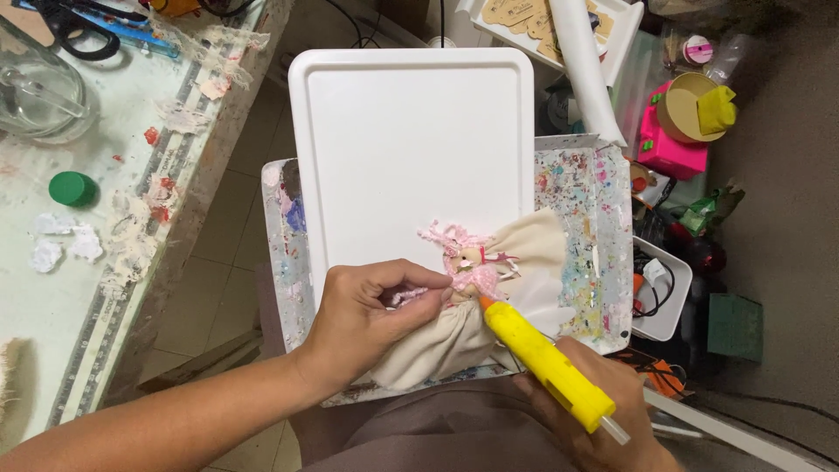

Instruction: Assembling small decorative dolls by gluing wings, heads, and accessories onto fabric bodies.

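Observation:
My left hand (pixel 363 319) pinches pink lace trim (pixel 459 253) against the gathered neck of a small cream cloth bag (pixel 472 306) lying on a white tray (pixel 411 140). My right hand (pixel 603 411) grips a yellow glue gun (pixel 542 363), its orange tip touching the bag just below the pink trim. Both rest over my lap.
The white tray sits on a paint-splattered board (pixel 585 201). A worktable (pixel 79 227) on the left carries a green bottle cap (pixel 72 188), scissors (pixel 83 31) and a glass jar (pixel 35 87). On the right are a pink box (pixel 669 149), a white bin with cables (pixel 660 288) and a paper roll (pixel 585 70).

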